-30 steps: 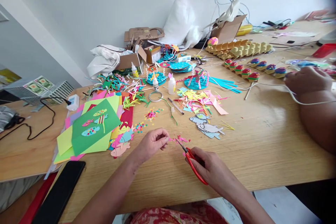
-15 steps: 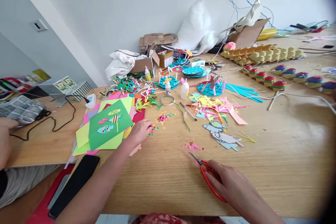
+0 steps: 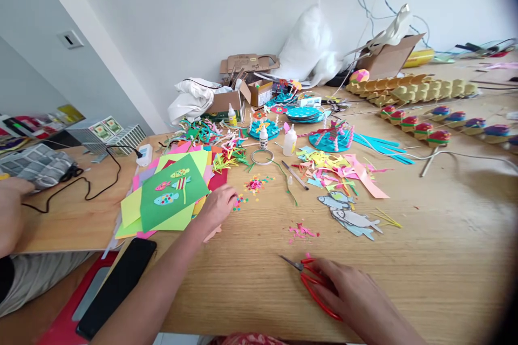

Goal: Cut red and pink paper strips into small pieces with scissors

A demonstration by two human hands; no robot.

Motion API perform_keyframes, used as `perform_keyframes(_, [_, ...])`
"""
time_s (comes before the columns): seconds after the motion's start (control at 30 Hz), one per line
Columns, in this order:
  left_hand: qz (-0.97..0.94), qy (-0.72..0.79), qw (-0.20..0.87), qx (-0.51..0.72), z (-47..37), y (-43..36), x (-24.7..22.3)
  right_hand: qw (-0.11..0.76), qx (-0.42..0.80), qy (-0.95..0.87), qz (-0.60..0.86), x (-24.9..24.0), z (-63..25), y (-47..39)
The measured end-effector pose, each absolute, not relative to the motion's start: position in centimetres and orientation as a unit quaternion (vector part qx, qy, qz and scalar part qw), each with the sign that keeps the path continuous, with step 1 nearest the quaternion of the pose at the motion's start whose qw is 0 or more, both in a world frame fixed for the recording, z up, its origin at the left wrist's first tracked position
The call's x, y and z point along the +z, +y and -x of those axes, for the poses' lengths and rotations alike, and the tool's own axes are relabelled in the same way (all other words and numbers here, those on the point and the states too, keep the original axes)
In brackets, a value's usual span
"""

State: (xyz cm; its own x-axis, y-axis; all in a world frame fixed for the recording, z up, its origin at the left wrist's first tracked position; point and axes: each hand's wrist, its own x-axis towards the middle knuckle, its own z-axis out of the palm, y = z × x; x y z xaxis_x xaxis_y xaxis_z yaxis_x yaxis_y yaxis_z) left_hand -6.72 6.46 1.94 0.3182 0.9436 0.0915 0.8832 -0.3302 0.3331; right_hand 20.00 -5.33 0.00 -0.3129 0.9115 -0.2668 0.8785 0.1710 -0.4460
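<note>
My right hand [image 3: 342, 291] is closed round the red handles of a pair of scissors [image 3: 309, 280], low over the front of the table, with the blades pointing left. Beyond the blades lies a small heap of pink paper scraps [image 3: 302, 230]. My left hand [image 3: 218, 207] rests at the table, its fingers bent together beside small coloured paper dots [image 3: 241, 202]; whatever is between the fingertips is hidden. A pale pink paper piece [image 3: 213, 233] lies partly under my left wrist. To the left, a green sheet [image 3: 156, 218] bearing several paper fish tops a stack of coloured paper.
Grey-blue paper fish [image 3: 354, 219], paper strips [image 3: 366, 178], a pen [image 3: 295, 176], a tape roll [image 3: 262, 157] and glue bottles [image 3: 290, 141] lie beyond my hands. A black phone [image 3: 117, 285] is at the lower left. Another person's hand [image 3: 12, 210] shows at the left edge.
The scissors have drawn slightly left and nearer to me in my right hand, away from the pink scraps. My left hand has stayed beside the dots. The view has shifted a little.
</note>
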Motion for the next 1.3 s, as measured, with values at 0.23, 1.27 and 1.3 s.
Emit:
perform_keyframes(0.23, [-0.868,0.439,0.177,0.150,1.0,2.2,1.7,0.017,0.235,-0.794,0.560,0.6,-16.8,-4.8])
perform_keyframes(1.27, [-0.791,0.475,0.287,0.256,1.2,3.6,-3.2,0.012,0.039,-0.673,0.738,1.6,-30.8,13.4])
perform_keyframes(1.3, [-0.793,0.473,0.287,0.255,1.3,3.6,-3.3,0.003,0.042,-0.683,0.730,1.5,-30.8,13.8])
